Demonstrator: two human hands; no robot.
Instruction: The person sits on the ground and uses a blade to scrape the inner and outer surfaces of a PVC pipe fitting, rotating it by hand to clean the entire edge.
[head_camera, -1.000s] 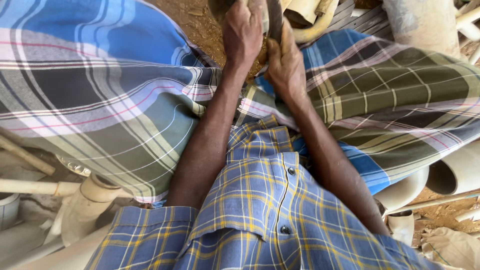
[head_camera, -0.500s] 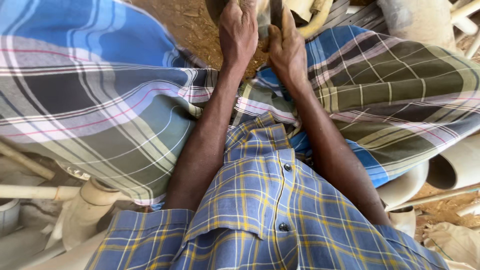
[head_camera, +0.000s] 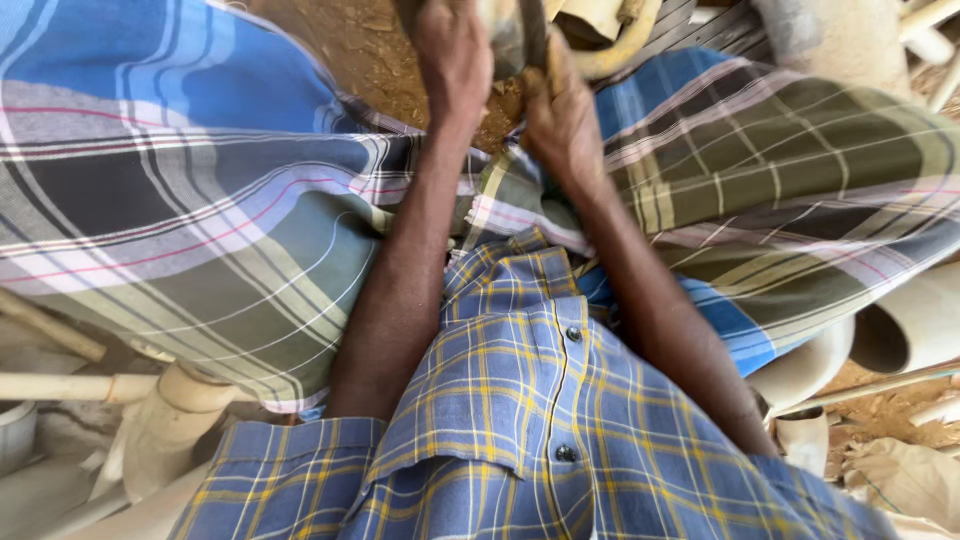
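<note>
Left hand (head_camera: 455, 55) and right hand (head_camera: 560, 120) close together at top centre, both clamped on a pale part (head_camera: 505, 35), presumably steadying it between the knees.

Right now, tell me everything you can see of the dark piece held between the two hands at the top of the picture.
Only a little shows. The dark piece is a narrow, flat, blackish strip, maybe metal, standing roughly upright and cut off by the top edge. The right hand presses against its right side, the left hand grips just left of it around a pale rounded part. It sits above brown dirt between the knees. Its tip and full shape are hidden.
</note>
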